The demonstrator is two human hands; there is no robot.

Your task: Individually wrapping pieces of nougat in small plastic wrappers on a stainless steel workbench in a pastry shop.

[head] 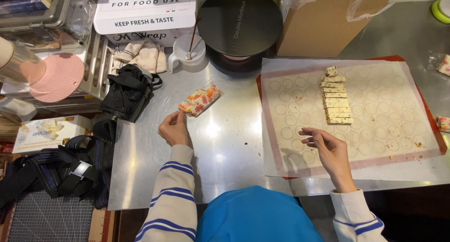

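Observation:
My left hand (173,128) rests on the steel table (225,143), its fingertips touching the near corner of a small clear packet with a colourful print (200,100). My right hand (328,150) hovers open over a baking mat with printed circles (375,129), fingers spread, holding nothing. A column of several pale cut candy bars (336,96) lies on the mat just beyond my right hand.
A round black appliance (240,24) and a cardboard box (328,21) stand at the back. A white cup with a stick (187,52), gloves (140,54), black straps (129,89) and a pink round mat (58,78) are at left. Wrapped candies (444,124) lie at right.

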